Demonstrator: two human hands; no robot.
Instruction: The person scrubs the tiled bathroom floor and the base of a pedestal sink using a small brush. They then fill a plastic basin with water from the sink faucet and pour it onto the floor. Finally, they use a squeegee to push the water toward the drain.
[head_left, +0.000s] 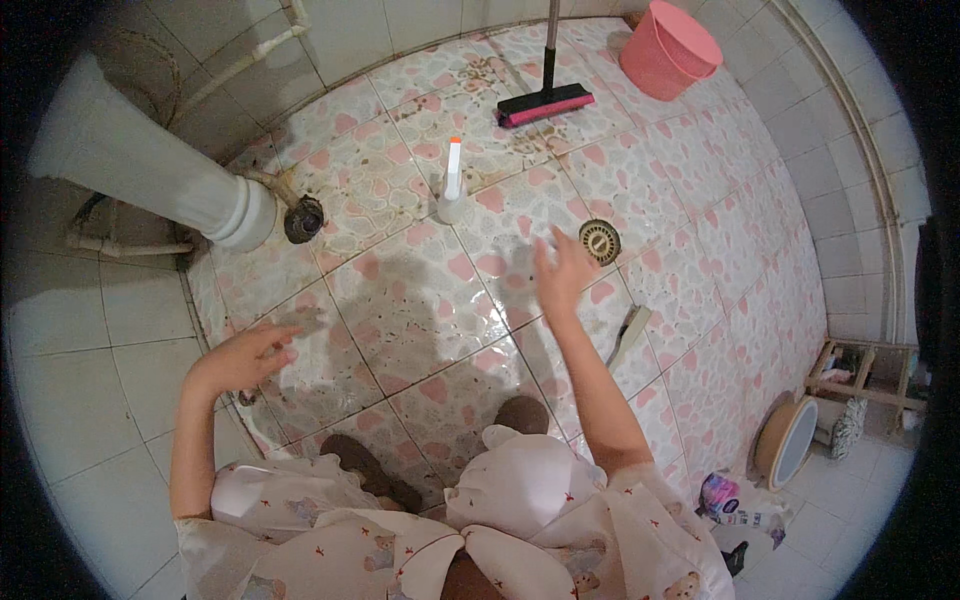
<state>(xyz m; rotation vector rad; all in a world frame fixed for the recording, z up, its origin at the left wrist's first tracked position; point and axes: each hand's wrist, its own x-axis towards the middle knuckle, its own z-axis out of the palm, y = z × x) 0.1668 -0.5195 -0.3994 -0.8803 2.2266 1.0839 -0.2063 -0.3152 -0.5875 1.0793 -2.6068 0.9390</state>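
My left hand (244, 358) hangs over the wet, pink-and-grey patterned tile floor (442, 390), fingers apart and nothing in it. Out in front at the right, my right hand (562, 274) is also bare, its fingers spread. Just beyond its fingertips lies a round metal floor drain (599, 243). A brush with a pale back and dark bristles (631, 331) rests on the tiles right of my right forearm; its handle end is partly hidden. Farther ahead a white spray bottle with an orange nozzle tip (452, 184) stands upright on the floor.
A white pedestal (180, 165) and a dark pipe fitting (304, 220) are at the left. A black-and-pink floor broom (546, 103) and a pink bucket (667, 56) stand at the back. Along the right are a wooden rack (862, 367), a basin (784, 442) and a plastic packet (739, 502).
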